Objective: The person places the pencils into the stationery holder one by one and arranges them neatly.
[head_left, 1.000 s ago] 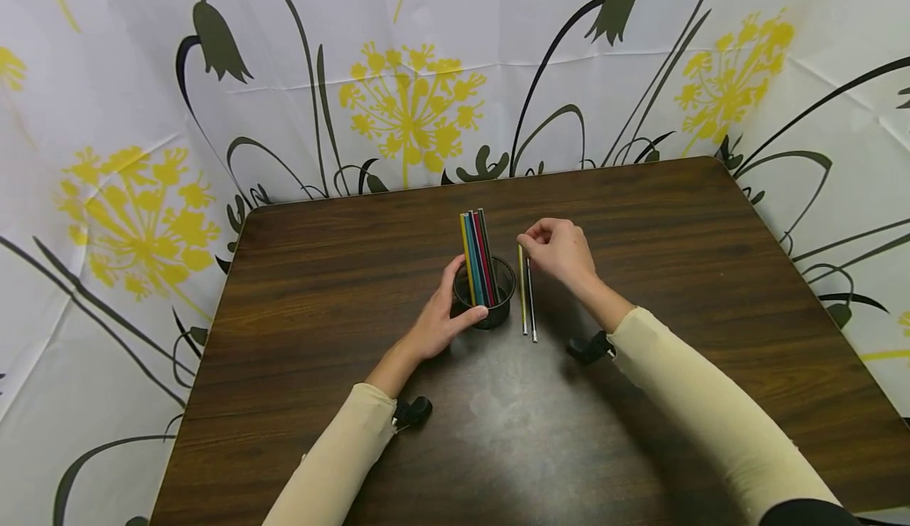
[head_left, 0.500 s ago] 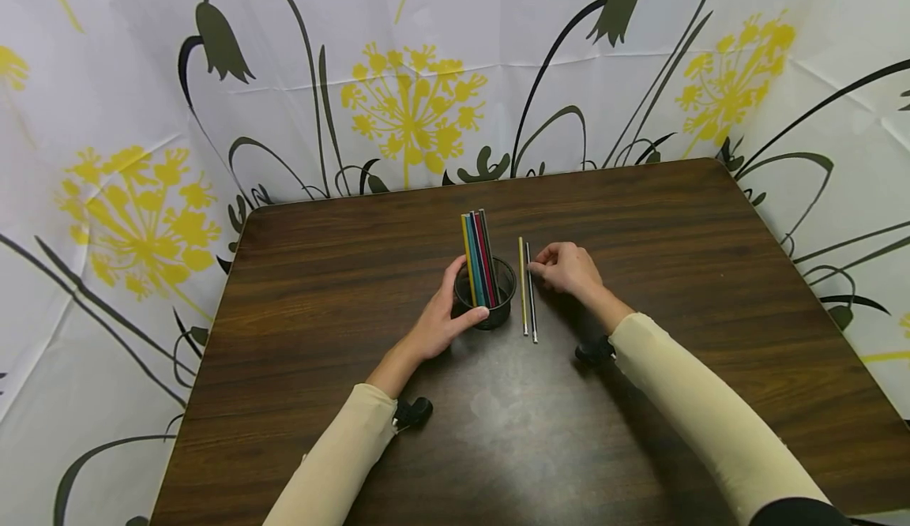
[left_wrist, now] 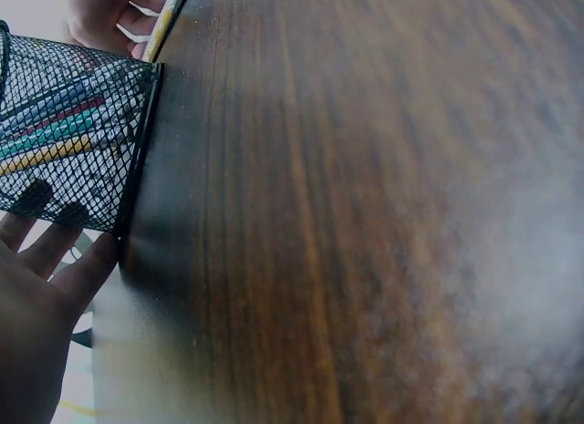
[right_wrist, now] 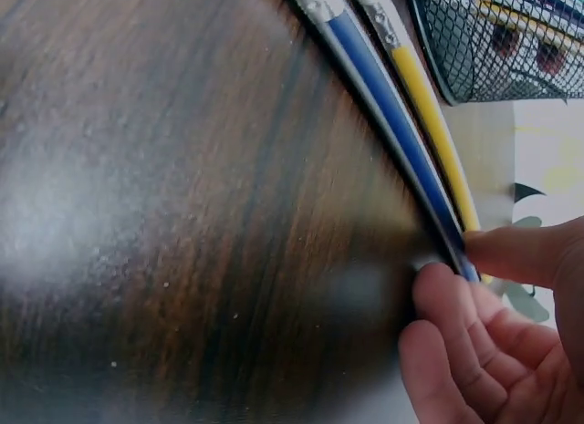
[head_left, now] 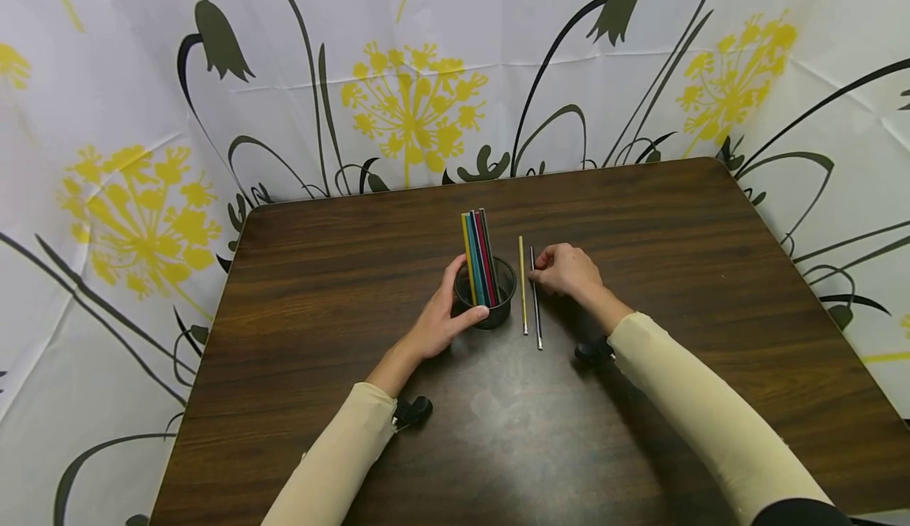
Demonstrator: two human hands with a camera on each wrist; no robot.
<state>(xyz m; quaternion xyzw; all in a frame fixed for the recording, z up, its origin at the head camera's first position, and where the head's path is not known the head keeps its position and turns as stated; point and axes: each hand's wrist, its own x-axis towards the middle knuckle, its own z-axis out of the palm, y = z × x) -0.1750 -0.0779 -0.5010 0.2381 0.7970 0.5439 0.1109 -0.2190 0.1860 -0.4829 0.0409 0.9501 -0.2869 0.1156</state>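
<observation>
My left hand holds a black mesh pencil cup from its left side, thumb across the front. Several coloured pencils stand in the cup, leaning to the left; yellow, teal and red ones show through the mesh in the left wrist view. Right of the cup, a yellow pencil lies flat on the table. Beside it lies a dark blue pencil, its upper part pinched between thumb and fingers of my right hand. Both eraser ends point toward me; the blue one sits slightly nearer.
The dark wooden table spreads around both hands. Behind it hangs a white curtain with yellow and grey-green flowers. A black wrist camera sits on the left forearm, another on the right.
My right hand has come down and right from the pencils' far ends and taken hold of the blue pencil. That pencil has shifted slightly right and toward me, widening the gap. The left hand stays.
</observation>
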